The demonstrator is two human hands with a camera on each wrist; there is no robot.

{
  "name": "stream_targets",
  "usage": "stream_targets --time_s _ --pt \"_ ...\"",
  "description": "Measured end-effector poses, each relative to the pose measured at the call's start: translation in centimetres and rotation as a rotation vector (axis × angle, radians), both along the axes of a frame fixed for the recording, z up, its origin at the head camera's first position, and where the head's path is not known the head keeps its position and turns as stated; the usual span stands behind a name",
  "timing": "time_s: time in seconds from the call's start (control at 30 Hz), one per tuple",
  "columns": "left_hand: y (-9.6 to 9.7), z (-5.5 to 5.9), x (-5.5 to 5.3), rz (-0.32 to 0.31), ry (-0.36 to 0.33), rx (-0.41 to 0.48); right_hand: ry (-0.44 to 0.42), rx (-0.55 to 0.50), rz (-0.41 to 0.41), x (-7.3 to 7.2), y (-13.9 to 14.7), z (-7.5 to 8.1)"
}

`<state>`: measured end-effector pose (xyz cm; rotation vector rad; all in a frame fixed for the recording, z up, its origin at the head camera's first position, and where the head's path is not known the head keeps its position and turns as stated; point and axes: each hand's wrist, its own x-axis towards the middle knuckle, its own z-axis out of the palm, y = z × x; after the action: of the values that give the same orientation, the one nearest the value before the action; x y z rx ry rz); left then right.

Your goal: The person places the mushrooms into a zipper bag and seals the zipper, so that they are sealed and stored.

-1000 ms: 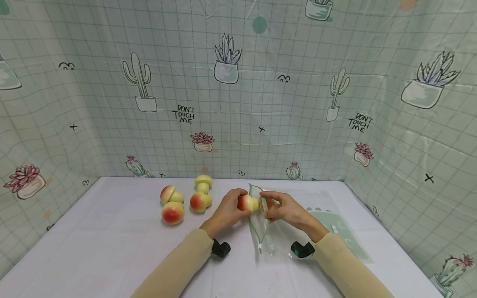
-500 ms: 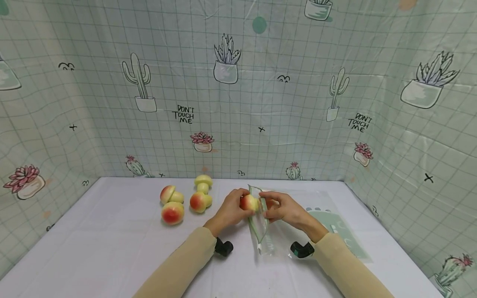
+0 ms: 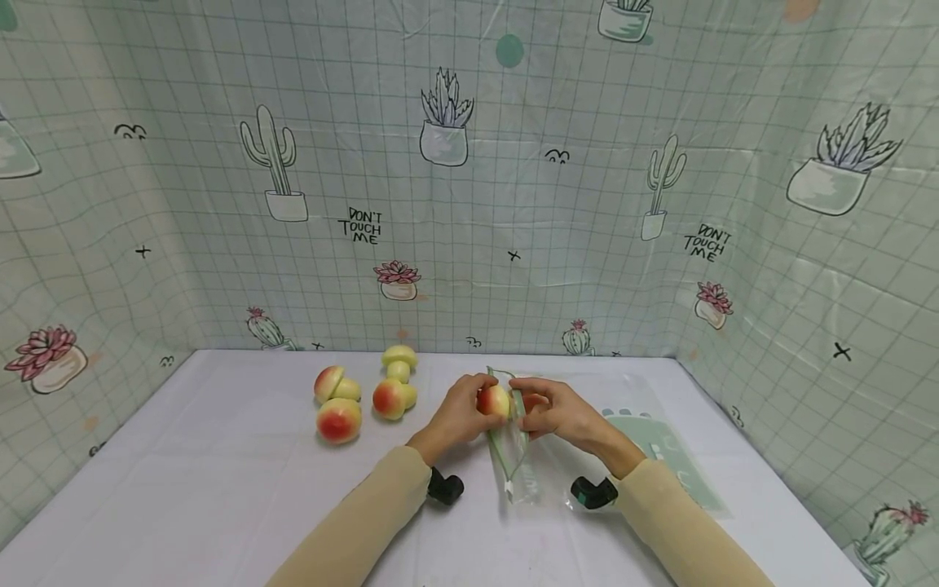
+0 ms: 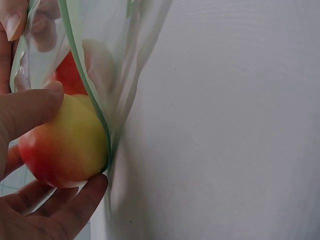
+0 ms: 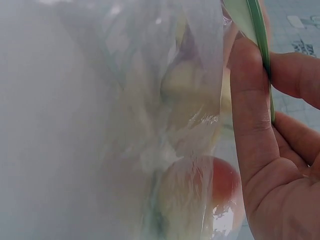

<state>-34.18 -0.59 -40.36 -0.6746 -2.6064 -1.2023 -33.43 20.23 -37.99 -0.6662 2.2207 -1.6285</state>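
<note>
My left hand (image 3: 460, 412) holds a mushroom-shaped piece (image 3: 495, 401) with a red-and-yellow cap, thumb on one side and fingers on the other. In the left wrist view its cap (image 4: 65, 145) sits at the mouth of a clear zip bag (image 4: 120, 75) with a green edge, stem end toward the bag. My right hand (image 3: 561, 412) pinches the bag's green rim (image 5: 262, 40) between thumb and fingers, and the mouth gapes toward my left hand. Another red-capped piece (image 4: 70, 75) shows through the plastic beyond the held one.
Several similar mushroom pieces lie to the left: a red one (image 3: 339, 420), a tilted one (image 3: 328, 383), one more red (image 3: 390, 398) and a yellow one (image 3: 399, 359). Clear plastic with a pale green printed panel (image 3: 675, 456) spreads flat at the right. Patterned cloth (image 3: 469, 244) surrounds the table.
My left hand has moved slightly right, bringing the mushroom piece farther into the bag's mouth. The right hand keeps its pinch on the rim, nearly still.
</note>
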Motion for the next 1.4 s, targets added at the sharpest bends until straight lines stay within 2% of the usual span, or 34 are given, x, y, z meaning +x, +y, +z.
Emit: stream_targets --time_s 0.43,0.8,1.23,1.4 --pt "0.19 -0.26 -0.12 -0.019 0.014 -0.020 0.011 0.013 -0.006 0.27 -0.15 0.16" --pt "0.03 -0.07 0.27 -0.020 -0.069 0.032 0.003 0.021 -0.007 0.25 -0.13 0.13" --pt "0.59 0.19 0.35 -0.041 -0.067 0.056 0.013 0.027 -0.016 0.46 0.14 0.33" --pt "0.79 0.23 0.32 -0.020 -0.076 0.048 0.006 0.020 -0.019 0.35 0.07 0.22"
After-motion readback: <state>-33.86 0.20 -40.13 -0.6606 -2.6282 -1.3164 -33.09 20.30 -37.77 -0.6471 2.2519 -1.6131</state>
